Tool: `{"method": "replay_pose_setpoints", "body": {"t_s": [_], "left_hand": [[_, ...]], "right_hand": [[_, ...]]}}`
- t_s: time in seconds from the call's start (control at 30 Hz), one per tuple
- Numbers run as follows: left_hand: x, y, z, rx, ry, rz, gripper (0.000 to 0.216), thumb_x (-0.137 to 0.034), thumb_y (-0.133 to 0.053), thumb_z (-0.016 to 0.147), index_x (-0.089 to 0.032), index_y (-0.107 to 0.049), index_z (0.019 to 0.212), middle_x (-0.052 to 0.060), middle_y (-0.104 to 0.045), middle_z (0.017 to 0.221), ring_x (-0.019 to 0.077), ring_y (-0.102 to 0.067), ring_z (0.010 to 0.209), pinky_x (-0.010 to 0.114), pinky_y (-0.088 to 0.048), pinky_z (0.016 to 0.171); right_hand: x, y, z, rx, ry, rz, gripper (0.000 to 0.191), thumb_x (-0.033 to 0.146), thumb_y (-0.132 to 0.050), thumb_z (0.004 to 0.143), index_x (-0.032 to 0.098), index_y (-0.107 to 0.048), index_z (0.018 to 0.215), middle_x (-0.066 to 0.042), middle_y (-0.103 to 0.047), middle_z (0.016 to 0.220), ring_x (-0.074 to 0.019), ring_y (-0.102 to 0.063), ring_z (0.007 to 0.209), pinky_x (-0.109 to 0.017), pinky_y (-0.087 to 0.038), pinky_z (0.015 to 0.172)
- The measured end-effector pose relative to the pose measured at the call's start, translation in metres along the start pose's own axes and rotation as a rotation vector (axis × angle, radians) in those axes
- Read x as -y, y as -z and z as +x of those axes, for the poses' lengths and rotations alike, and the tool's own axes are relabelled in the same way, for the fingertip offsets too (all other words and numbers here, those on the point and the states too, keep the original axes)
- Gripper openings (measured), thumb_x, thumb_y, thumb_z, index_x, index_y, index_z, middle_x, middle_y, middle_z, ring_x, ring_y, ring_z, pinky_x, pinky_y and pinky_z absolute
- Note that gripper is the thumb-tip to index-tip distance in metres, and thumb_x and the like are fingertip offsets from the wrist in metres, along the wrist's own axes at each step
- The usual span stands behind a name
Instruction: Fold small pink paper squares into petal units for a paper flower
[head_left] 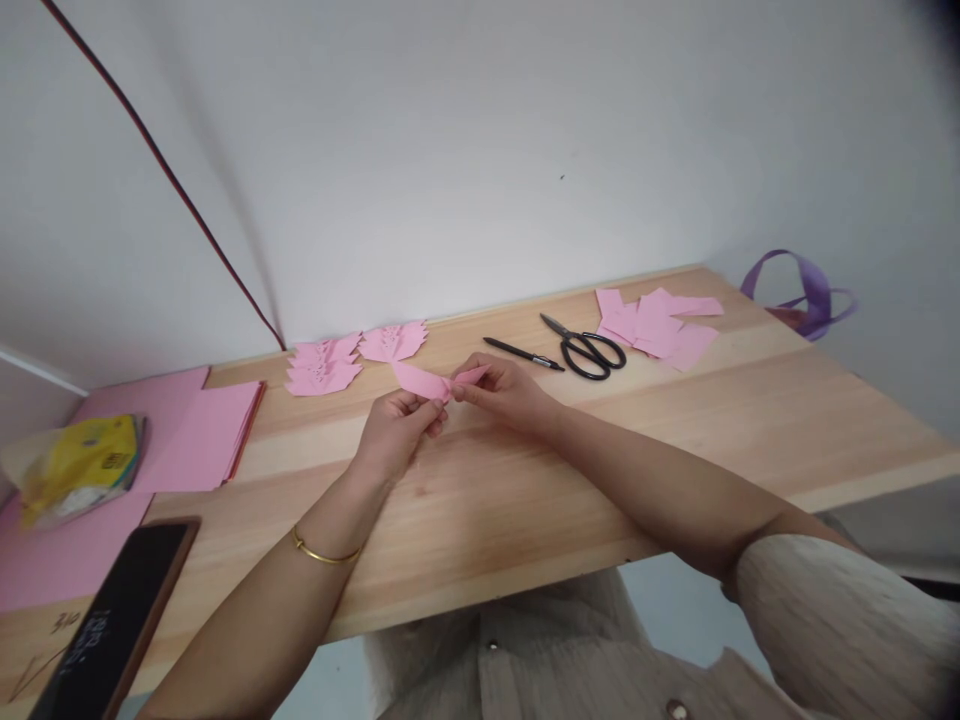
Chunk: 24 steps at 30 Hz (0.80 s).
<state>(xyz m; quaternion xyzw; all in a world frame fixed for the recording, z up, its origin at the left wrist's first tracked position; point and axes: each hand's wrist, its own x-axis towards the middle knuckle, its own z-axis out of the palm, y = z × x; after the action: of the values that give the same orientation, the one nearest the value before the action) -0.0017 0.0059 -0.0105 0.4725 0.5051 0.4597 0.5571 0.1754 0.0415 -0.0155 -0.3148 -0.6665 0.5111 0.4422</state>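
Both hands hold one folded piece of pink paper [422, 381] just above the wooden table. My left hand [394, 428] pinches its lower left part, thumb and fingers closed. With thumb and fingertips, my right hand [504, 392] grips the paper's right end; the fingers partly hide the folds. Behind my left hand lie pink cut-paper shapes [324, 366] with jagged edges, and another such shape [391, 342] sits beside them. A black pen [523, 353] rests just beyond my right hand, and black-handled scissors [589, 350] lie to the pen's right.
Loose pink paper scraps [660, 325] lie at the back right. On the left are pink paper sheets [191, 435], a yellow plastic packet [82, 465] and a phone [120, 610]. A purple strap [814, 290] hangs past the table's right edge. A wall borders the back.
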Motion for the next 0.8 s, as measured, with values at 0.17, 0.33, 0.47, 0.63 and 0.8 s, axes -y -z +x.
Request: {"method": "replay_pose_setpoints", "body": {"t_s": [0.17, 0.33, 0.47, 0.63, 0.8], "left_hand": [[0.0013, 0.0010, -0.0007, -0.030, -0.031, 0.177, 0.022, -0.034, -0.067, 0.071, -0.012, -0.065, 0.071, 0.002, -0.060, 0.059, 0.0072, -0.047, 0.048, 0.019, -0.031, 0.046], [-0.0020, 0.0001, -0.0027, -0.017, -0.034, 0.237, 0.023, -0.036, -0.065, 0.072, -0.013, -0.066, 0.070, 0.003, -0.060, 0.058, 0.0083, -0.049, 0.050, 0.020, -0.034, 0.048], [-0.0020, -0.0009, -0.0033, -0.020, -0.019, 0.198, 0.024, -0.037, -0.065, 0.072, -0.013, -0.065, 0.069, 0.002, -0.060, 0.057, 0.0083, -0.049, 0.050, 0.019, -0.033, 0.048], [0.0012, -0.0017, -0.0032, -0.021, -0.026, 0.193, 0.026, -0.038, -0.065, 0.072, -0.013, -0.065, 0.070, 0.003, -0.060, 0.057, 0.0079, -0.048, 0.048, 0.019, -0.031, 0.046], [0.0031, -0.0029, -0.0031, -0.056, -0.022, 0.216, 0.030, -0.043, -0.068, 0.070, -0.013, -0.062, 0.065, 0.002, -0.060, 0.057, 0.0063, -0.043, 0.043, 0.020, -0.026, 0.042]], "right_hand": [[0.0007, -0.0013, 0.0006, -0.023, -0.016, -0.057, 0.022, 0.038, -0.062, 0.078, 0.017, -0.060, 0.073, -0.001, -0.056, 0.076, -0.0119, -0.054, 0.072, -0.026, -0.043, 0.069], [0.0011, -0.0005, 0.0003, -0.020, 0.010, -0.107, 0.022, 0.036, -0.058, 0.080, 0.016, -0.060, 0.070, -0.001, -0.055, 0.077, -0.0114, -0.053, 0.072, -0.026, -0.042, 0.069], [0.0018, -0.0015, 0.0000, -0.038, 0.025, -0.128, 0.022, 0.035, -0.058, 0.081, 0.016, -0.060, 0.069, 0.000, -0.054, 0.074, -0.0108, -0.053, 0.069, -0.026, -0.041, 0.067], [-0.0008, -0.0026, 0.0016, -0.061, 0.007, -0.159, 0.023, 0.036, -0.058, 0.081, 0.017, -0.059, 0.069, 0.000, -0.055, 0.072, -0.0110, -0.053, 0.068, -0.026, -0.041, 0.066], [-0.0018, -0.0026, 0.0018, -0.057, 0.008, -0.164, 0.024, 0.038, -0.059, 0.080, 0.018, -0.060, 0.069, 0.000, -0.056, 0.072, -0.0115, -0.054, 0.069, -0.026, -0.042, 0.066]]}}
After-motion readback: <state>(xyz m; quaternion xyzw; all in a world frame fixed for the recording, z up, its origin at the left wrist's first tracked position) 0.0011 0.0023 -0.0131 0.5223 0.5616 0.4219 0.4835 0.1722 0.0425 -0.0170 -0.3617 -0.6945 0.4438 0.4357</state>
